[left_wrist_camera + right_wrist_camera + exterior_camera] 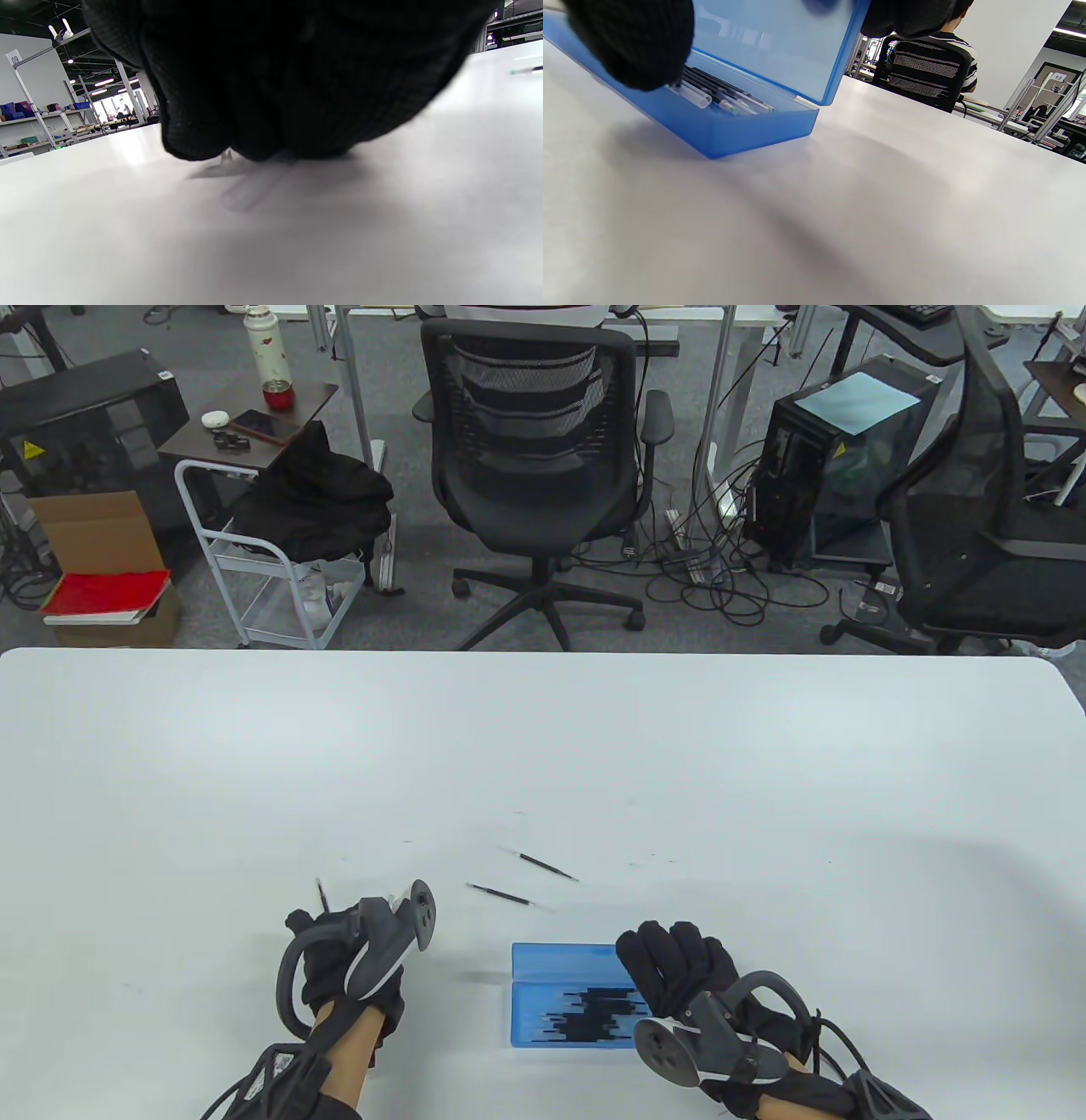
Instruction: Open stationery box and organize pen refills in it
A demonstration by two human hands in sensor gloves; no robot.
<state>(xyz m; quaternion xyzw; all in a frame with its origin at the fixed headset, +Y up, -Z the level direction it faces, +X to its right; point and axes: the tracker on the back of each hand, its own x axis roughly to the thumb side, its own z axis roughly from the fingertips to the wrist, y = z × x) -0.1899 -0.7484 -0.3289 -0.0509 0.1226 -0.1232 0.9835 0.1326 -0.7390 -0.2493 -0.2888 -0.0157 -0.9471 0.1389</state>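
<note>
Refills [721, 95] inside open blue box [734, 127]

One blue stationery box [564, 997] lies open, with several refills inside. Two loose pen refills [501, 894] lie on the table; a third sticks up from the left hand [339, 959].

Stationery box [564, 994] showing translucent blue w/ dark refills inside [712, 91], some w/ clear ends. Both gloves, left hand [339, 954] & right hand [679, 976], reading black; trackers dark grey. Table [543, 763] looking plain white. Two loose refills [501, 894] [543, 864] at frame centre showing black. Upper left: red book stack [106, 595], brown carton [97, 530]. Person's shirt [961, 46], upper right of right wrist view, showing black-white stripes.
</note>
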